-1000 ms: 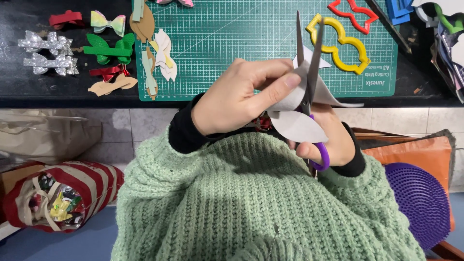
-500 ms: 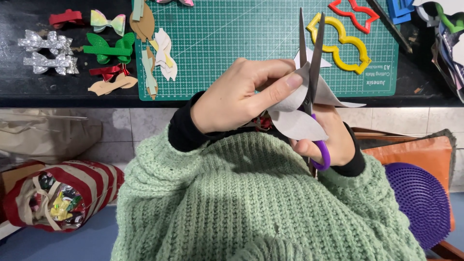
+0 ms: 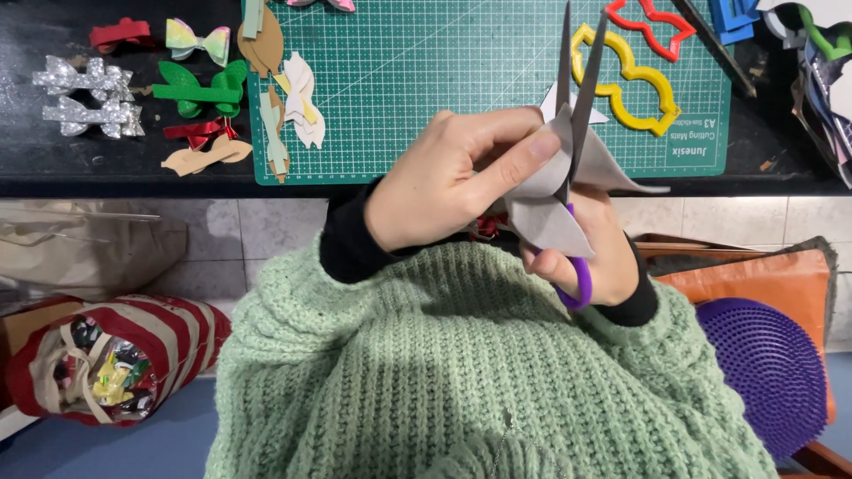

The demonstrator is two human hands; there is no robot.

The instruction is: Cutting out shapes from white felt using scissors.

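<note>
Head view looks down on the green cutting mat (image 3: pixel 426 80), and I take this mat as the landmark. Below its near edge, in front of the green sweater (image 3: pixel 461 372), the left hand (image 3: pixel 444 182) is closed on a grey sheet piece (image 3: pixel 546 208), with the thumb pressing it from above. Just right of this hand, also below the mat's near edge, the right hand (image 3: pixel 595 257) grips the purple-handled scissors (image 3: pixel 577 115). Their blades stand a little apart and point up over the right part of the mat, next to the yellow bow template (image 3: pixel 630 80) that lies on it. Left of the mat lie finished bows: silver glitter bows (image 3: pixel 89 98), a green bow (image 3: pixel 200 89) and a red bow (image 3: pixel 195 131).

Risks, as I judge them: the left thumb is very near to the blades, so a fast closing can nick it. The sheet bends where it is held, so the cut can leave its line. If the left grip loosens, the piece can turn between the blades.

Compared with one second ago, the blades are slightly more open and tilted more upright. The left hand keeps the same grip, and the things on and beside the mat did not move.
</note>
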